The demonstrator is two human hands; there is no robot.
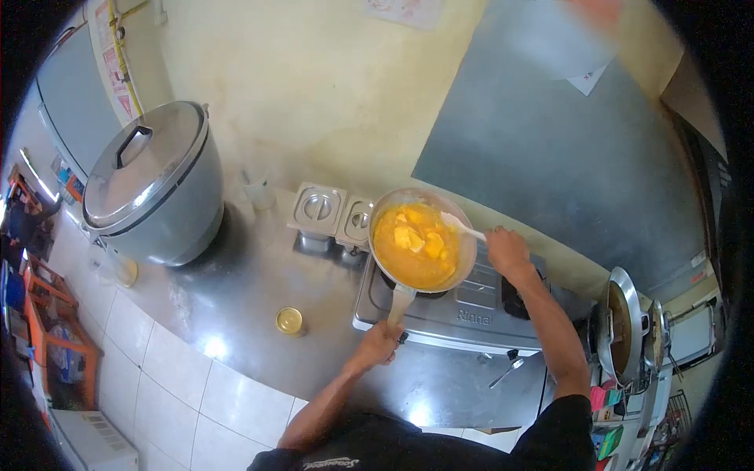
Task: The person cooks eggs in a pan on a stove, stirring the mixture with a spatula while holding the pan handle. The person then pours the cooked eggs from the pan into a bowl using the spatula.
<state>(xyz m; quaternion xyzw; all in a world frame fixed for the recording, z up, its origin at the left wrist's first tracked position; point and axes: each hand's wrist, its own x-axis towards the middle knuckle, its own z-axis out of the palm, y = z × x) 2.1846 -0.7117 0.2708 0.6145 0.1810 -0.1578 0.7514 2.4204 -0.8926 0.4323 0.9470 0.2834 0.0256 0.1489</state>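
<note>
While the left hand (380,344) grips the near-pointing handle (400,304) of the pan (468,248), the right hand (509,251) clasps a spatula (470,230) slanting left into the yellow food (410,239).

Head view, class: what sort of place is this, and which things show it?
A kitchen, probably a commercial one: a pan of yellow food is over a stove, and a very large lidded pot stands on a metal counter.
</note>
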